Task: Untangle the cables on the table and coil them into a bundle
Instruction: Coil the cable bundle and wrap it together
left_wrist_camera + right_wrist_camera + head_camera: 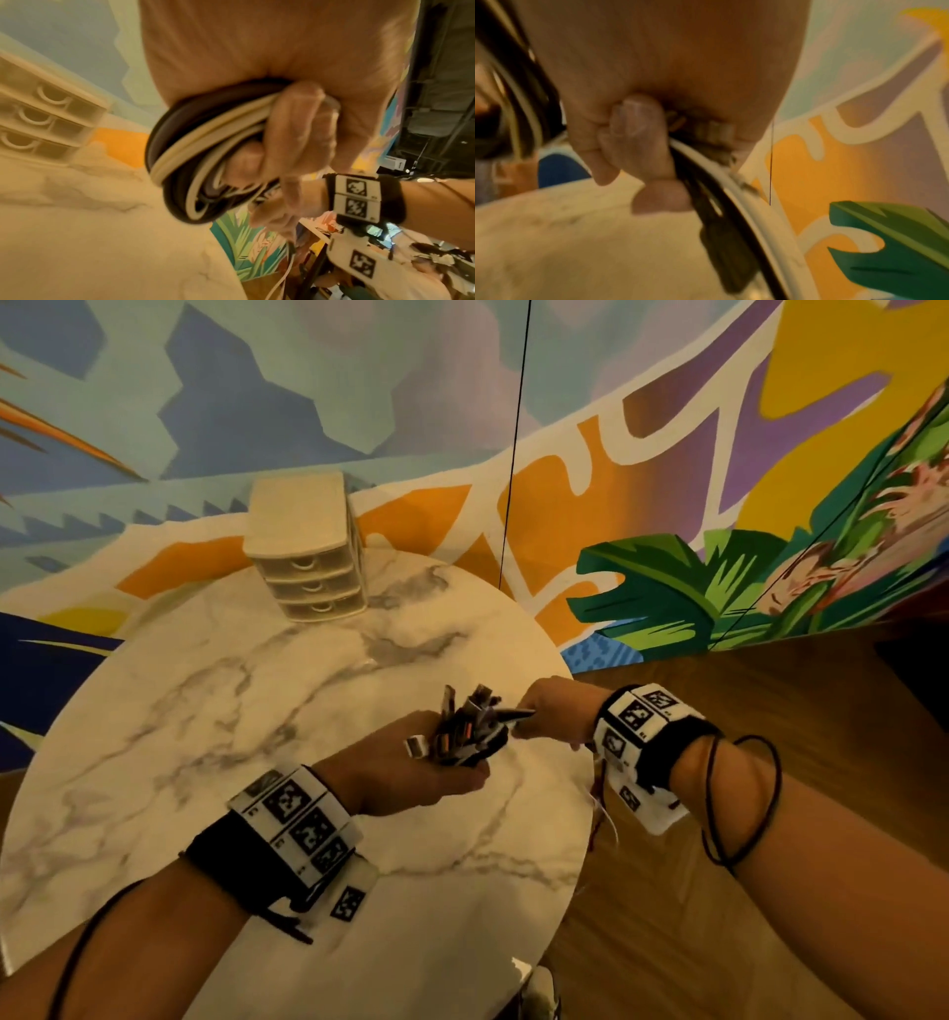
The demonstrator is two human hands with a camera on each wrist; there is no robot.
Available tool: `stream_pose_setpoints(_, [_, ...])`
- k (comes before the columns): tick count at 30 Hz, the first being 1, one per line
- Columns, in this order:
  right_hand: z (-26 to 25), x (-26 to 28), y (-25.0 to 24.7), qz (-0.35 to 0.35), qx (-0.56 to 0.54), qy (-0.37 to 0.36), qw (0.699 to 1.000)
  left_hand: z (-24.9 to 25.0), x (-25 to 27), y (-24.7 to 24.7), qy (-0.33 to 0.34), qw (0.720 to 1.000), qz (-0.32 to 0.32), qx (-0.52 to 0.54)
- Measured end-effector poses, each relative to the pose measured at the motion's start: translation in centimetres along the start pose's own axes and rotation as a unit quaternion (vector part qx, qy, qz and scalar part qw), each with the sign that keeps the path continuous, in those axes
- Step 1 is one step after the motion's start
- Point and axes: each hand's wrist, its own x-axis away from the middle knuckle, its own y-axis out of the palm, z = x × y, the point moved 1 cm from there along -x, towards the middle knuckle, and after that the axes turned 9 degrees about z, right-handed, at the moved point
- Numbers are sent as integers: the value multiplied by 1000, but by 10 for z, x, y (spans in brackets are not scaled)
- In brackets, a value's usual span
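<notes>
A bundle of black and white cables (464,731) with several plug ends sticking up sits in my left hand (421,767) above the marble table (205,711). In the left wrist view my fingers (295,130) curl round the coiled loops of the bundle (195,162). My right hand (549,716) is just right of the bundle and pinches cable strands coming out of it. The right wrist view shows its curled fingers (639,146) holding black and white cables (731,203), with a dark plug hanging below. The picture is blurred.
A small cream drawer unit (308,546) with three drawers stands at the back of the round table. The table edge (575,762) runs under my right hand, with wooden floor (719,942) beyond. A painted wall stands behind, with a thin black line (513,444) hanging in front of it.
</notes>
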Motion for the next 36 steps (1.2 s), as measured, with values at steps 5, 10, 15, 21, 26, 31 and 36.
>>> stream_pose_setpoints(5, [0,4,-6,59,-213,-11,975,-5,-14,1,56,991,118,-40])
stream_pose_setpoints(10, [-19,12,-12,125,-470,-3,874,10,-31,-3,82,981,175,7])
stream_pose_setpoints(15, [-47,10,-13,240,-593,15,768,26,-46,-2,151,957,247,34])
stream_pose_setpoints(21, [-61,13,-9,252,-659,-10,708,34,-44,-3,205,929,301,-59])
stream_pose_setpoints(26, [-74,12,0,220,-715,-29,663,32,-48,-14,182,940,274,-87])
stream_pose_setpoints(31, [-83,19,-11,208,-653,-40,727,32,-47,-25,103,948,284,99])
stream_pose_setpoints(36, [-70,14,-11,305,-578,-26,756,36,-21,-50,83,954,120,262])
